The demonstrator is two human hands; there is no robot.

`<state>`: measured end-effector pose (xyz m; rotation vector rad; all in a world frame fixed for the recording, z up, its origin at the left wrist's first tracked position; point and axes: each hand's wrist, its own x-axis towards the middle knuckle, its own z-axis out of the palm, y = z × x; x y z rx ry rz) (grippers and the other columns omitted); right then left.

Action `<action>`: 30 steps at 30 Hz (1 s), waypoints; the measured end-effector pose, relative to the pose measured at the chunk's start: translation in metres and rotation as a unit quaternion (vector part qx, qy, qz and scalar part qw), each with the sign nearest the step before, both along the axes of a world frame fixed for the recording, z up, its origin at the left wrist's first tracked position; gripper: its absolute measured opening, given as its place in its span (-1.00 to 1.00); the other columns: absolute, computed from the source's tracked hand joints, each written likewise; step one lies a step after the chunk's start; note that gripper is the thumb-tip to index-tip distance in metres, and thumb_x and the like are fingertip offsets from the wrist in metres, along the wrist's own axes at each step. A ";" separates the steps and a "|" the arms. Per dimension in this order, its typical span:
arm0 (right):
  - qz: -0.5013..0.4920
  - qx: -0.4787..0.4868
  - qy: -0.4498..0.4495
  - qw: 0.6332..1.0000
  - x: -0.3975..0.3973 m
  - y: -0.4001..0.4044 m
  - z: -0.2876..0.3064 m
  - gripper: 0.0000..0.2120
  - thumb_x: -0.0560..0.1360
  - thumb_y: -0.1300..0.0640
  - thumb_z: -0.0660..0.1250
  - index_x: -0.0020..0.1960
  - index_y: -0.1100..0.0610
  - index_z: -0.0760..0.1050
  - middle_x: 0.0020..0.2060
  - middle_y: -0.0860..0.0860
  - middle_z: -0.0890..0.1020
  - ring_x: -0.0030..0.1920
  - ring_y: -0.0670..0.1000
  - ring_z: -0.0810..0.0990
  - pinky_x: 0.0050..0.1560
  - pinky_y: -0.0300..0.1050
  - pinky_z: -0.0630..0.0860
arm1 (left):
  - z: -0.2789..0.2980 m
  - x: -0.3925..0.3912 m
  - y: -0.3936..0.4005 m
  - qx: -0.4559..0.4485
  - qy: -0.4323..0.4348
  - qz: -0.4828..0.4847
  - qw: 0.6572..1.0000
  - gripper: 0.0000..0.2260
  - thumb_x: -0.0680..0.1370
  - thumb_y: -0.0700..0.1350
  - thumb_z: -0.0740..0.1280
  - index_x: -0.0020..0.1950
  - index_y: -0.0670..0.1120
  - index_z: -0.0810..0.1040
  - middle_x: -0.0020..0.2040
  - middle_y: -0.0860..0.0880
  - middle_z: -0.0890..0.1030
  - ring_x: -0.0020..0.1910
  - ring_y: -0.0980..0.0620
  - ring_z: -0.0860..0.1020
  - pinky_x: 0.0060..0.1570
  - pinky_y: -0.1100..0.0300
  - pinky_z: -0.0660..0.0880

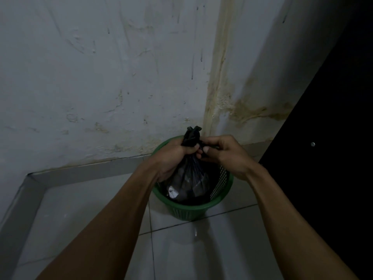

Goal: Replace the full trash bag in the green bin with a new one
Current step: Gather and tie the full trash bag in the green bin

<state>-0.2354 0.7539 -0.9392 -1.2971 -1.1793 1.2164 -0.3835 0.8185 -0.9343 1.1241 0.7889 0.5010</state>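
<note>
Round green plastic bin [198, 209] with perforated mesh wall stands on glossy white floor tiles [201, 249], in the corner by a rough, stained white plaster wall [101, 77]. Thin, crinkled black plastic trash bag [188, 178], bulging with lumpy contents, sits inside the bin, its neck gathered into a twisted tuft above the rim. Left hand [171, 158] fisted around the gathered neck. Right hand [224, 153] pinches a strip of the bag's plastic beside the neck, thumb against curled fingers. Dark flat panel [333, 138] at right.
</note>
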 end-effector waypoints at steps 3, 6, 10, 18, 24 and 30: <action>-0.002 0.003 -0.001 1.000 0.005 -0.003 -0.005 -0.70 0.52 0.49 0.24 0.16 0.25 0.56 -0.18 0.04 0.67 -0.13 -0.11 0.64 0.00 -0.31 0.57 | 0.004 0.000 -0.001 -0.025 -0.005 -0.006 1.000 -0.85 0.58 -0.31 0.21 -0.02 -0.20 0.58 -0.23 -0.10 0.66 -0.23 0.00 0.63 0.04 0.07 0.54; -0.001 0.016 -0.036 0.999 0.007 -0.005 -0.007 -0.77 0.48 0.44 0.33 0.03 0.18 0.61 -0.22 -0.03 0.71 -0.14 -0.10 0.66 -0.01 -0.27 0.56 | 0.009 0.000 -0.004 -0.046 0.014 -0.006 0.999 -0.85 0.57 -0.31 0.17 -0.04 -0.24 0.54 -0.23 -0.14 0.61 -0.29 -0.02 0.58 -0.15 0.17 0.55; -0.005 0.030 -0.040 0.999 0.004 -0.006 -0.009 -0.88 0.48 0.38 0.36 -0.09 0.20 0.62 -0.24 0.02 0.70 -0.14 -0.02 0.64 0.05 -0.13 0.59 | 0.011 -0.001 -0.003 -0.049 0.024 0.000 0.999 -0.78 0.56 -0.33 0.15 0.14 -0.32 0.51 -0.07 -0.25 0.57 -0.15 -0.12 0.55 -0.06 0.12 0.54; -0.061 0.010 -0.006 0.998 -0.009 -0.003 -0.018 -0.78 0.59 0.38 0.19 -0.15 0.17 0.51 -0.26 0.01 0.61 -0.26 -0.23 0.61 -0.16 -0.33 0.57 | -0.002 0.001 -0.001 -0.004 -0.002 0.054 0.999 -0.87 0.55 -0.37 0.23 -0.04 -0.37 0.56 -0.19 -0.24 0.60 -0.25 -0.10 0.59 -0.11 0.09 0.61; -0.118 -0.012 0.033 0.992 -0.015 0.002 -0.026 -0.88 0.61 0.34 0.18 -0.05 0.26 0.48 -0.18 0.04 0.63 -0.15 -0.12 0.62 -0.20 -0.32 0.59 | -0.015 0.002 -0.002 -0.008 -0.036 0.156 0.987 -0.92 0.52 -0.36 0.32 -0.06 -0.32 0.61 -0.11 -0.27 0.64 -0.13 -0.18 0.61 0.02 -0.08 0.60; -0.108 -0.015 0.074 0.991 -0.015 0.003 -0.026 -0.87 0.61 0.34 0.17 -0.02 0.28 0.49 -0.13 0.05 0.63 -0.09 -0.11 0.63 -0.15 -0.28 0.60 | -0.018 0.004 0.001 -0.005 -0.035 0.214 0.976 -0.77 0.48 -0.34 0.38 0.10 -0.41 0.54 0.02 -0.37 0.62 -0.05 -0.26 0.62 0.07 -0.19 0.55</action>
